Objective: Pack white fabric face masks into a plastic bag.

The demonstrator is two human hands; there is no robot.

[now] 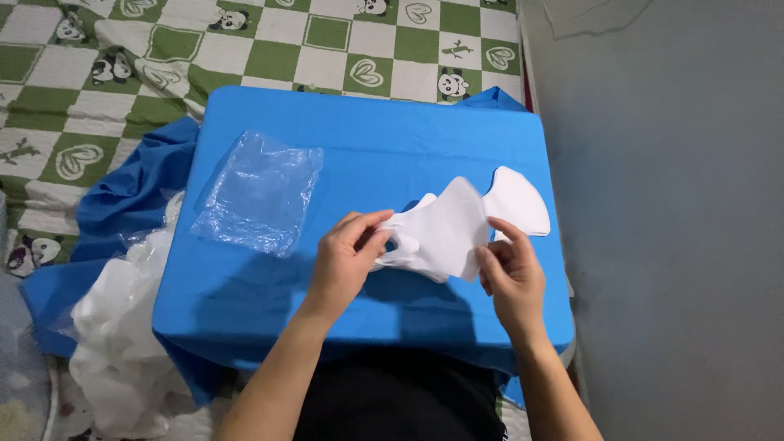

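Observation:
A white face mask (445,233) is held just above the blue-covered table (367,139). My left hand (347,261) pinches its left ear-loop end and my right hand (510,273) grips its lower right edge. A second white mask (523,200) lies flat on the blue cloth just behind and to the right, partly covered by the held one.
A crumpled clear plastic bag (261,192) lies on the table's left half. A heap of white masks in plastic (122,343) sits on the floor at the left. A green-and-white checked blanket (82,73) lies behind; a grey wall (670,204) stands to the right.

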